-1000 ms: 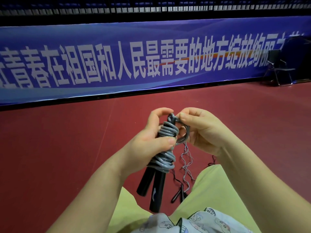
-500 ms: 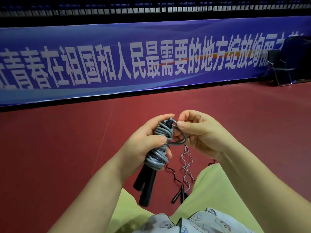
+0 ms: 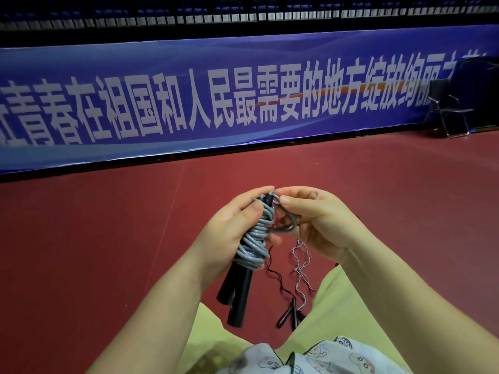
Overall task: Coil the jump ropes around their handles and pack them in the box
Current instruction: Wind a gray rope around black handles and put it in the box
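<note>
A: Starting on the left, the left hand (image 3: 229, 233) is wrapped round the grey rope (image 3: 255, 240), thumb pressed on the coils, fingertips up at the top end.

B: And that rope is wound tight around the two black handles (image 3: 237, 295), which poke out below the hand, side by side, angled down over the red floor (image 3: 108, 252).

A: Right hand (image 3: 321, 222) now. It's pinching the last loop of the grey rope, thumb and fingers curled on it just beside the top of the bundle. The two hands are nearly touching up there.

B: Lower down, between the knees, a second rope (image 3: 298, 263) lies on the floor, thin and wavy, uncoiled, with its slim dark handles (image 3: 290, 314) at the near end.

A: Yellow-green trousers (image 3: 348, 311) frame the bottom of the view. Across the back runs a blue banner (image 3: 189, 103), and far right, a folding chair (image 3: 448, 109) stands against it.
</note>
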`<state>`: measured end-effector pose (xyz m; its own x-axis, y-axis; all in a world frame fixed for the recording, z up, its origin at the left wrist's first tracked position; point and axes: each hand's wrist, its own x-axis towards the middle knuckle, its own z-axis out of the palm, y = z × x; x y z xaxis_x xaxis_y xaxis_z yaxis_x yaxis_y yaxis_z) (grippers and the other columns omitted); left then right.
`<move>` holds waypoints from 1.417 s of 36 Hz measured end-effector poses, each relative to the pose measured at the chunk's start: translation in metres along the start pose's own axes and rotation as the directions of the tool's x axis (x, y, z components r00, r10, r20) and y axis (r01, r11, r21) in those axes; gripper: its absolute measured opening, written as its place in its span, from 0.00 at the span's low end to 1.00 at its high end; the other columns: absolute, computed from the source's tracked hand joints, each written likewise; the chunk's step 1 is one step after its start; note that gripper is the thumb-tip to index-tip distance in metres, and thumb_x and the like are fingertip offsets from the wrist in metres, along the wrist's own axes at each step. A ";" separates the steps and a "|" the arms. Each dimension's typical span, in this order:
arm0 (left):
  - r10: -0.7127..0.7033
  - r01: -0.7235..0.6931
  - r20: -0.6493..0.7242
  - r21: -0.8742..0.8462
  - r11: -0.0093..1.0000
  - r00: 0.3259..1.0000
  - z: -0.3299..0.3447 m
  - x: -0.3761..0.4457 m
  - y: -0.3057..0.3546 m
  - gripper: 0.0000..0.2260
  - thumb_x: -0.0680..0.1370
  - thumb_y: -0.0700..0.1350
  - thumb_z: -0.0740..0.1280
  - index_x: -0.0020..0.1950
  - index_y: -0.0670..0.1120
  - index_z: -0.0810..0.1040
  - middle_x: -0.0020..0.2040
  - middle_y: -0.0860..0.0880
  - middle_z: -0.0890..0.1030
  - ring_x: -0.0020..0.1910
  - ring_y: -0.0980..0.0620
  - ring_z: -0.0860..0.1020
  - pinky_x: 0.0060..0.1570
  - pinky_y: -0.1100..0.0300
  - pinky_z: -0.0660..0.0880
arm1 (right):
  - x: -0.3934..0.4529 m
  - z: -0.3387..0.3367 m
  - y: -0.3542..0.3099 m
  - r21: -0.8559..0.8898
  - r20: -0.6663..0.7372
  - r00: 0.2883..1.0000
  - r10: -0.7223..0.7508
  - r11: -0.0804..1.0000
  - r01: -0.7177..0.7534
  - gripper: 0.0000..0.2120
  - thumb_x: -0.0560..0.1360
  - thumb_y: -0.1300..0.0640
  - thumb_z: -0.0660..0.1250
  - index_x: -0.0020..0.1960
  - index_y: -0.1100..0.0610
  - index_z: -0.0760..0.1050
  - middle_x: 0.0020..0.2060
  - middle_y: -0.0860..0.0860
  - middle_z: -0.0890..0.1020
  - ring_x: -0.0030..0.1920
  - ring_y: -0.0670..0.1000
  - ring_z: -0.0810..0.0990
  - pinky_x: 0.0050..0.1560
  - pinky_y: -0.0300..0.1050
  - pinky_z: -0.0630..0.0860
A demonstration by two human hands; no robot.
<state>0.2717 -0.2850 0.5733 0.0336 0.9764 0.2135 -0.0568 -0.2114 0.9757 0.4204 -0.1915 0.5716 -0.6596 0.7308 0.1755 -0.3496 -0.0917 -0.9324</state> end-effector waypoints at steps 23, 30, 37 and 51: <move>0.015 -0.016 0.046 0.041 0.999 0.999 -0.005 0.001 -0.004 0.14 0.75 0.47 0.62 0.60 0.55 0.76 0.53 0.42 0.80 0.44 0.39 0.82 0.28 0.55 0.76 | 0.001 -0.002 -0.015 -0.133 0.103 0.994 0.043 0.991 -0.029 0.07 0.72 0.68 0.67 0.49 0.63 0.78 0.35 0.54 0.81 0.32 0.48 0.79 0.34 0.39 0.78; -0.010 0.000 0.052 0.192 0.981 0.999 -0.001 0.004 -0.010 0.16 0.74 0.47 0.62 0.61 0.55 0.74 0.58 0.38 0.76 0.45 0.43 0.83 0.33 0.58 0.77 | 0.004 -0.007 -0.008 -0.240 0.005 0.999 0.032 0.970 -0.030 0.06 0.75 0.71 0.64 0.45 0.62 0.76 0.33 0.54 0.79 0.31 0.49 0.78 0.33 0.40 0.77; 0.035 -0.034 -0.023 0.037 0.999 0.999 -0.003 0.005 -0.012 0.18 0.74 0.47 0.63 0.63 0.50 0.72 0.53 0.40 0.79 0.41 0.43 0.82 0.27 0.58 0.75 | 0.002 -0.004 -0.004 -0.143 0.017 0.999 -0.042 0.989 0.044 0.02 0.73 0.64 0.68 0.44 0.59 0.75 0.32 0.52 0.80 0.31 0.47 0.78 0.34 0.38 0.77; -0.034 0.037 0.020 -0.165 0.986 0.999 -0.002 0.003 -0.007 0.16 0.75 0.49 0.65 0.60 0.45 0.73 0.43 0.44 0.81 0.40 0.43 0.80 0.25 0.57 0.75 | -0.009 0.001 -0.003 -0.389 -0.063 0.957 -0.283 0.890 0.237 0.07 0.69 0.62 0.74 0.39 0.50 0.83 0.38 0.54 0.85 0.40 0.53 0.82 0.53 0.61 0.79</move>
<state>0.2705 -0.2803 0.5675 0.0557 0.9819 0.1809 -0.2198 -0.1647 0.9616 0.4265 -0.1990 0.5730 -0.4905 0.7682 0.4114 -0.2089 0.3547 -0.9113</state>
